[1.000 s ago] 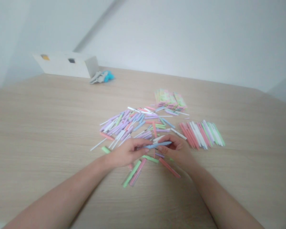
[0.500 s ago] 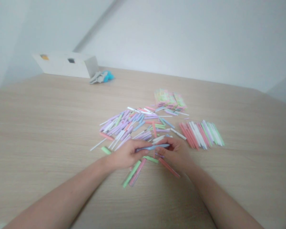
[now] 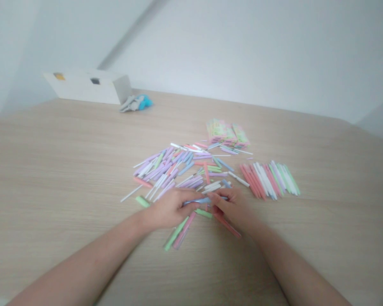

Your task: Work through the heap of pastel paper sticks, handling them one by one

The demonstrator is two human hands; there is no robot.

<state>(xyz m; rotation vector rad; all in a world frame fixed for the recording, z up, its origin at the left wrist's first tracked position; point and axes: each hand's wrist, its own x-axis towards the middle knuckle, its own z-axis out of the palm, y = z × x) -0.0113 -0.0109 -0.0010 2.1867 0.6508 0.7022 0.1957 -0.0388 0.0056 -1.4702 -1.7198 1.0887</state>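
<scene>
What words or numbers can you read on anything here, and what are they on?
None can be read. The stacked green and pink printed packets are too small and blurred, the white box has yellow and dark patches showing no letters, and the thin pale blue stick being held shows none.

The pale blue stick (image 3: 201, 200) sits lower than before, closer to the worktop (image 3: 67, 170). The left hand (image 3: 170, 208) and right hand (image 3: 232, 207) have dropped with it, and the right hand has moved slightly in toward the left.
</scene>
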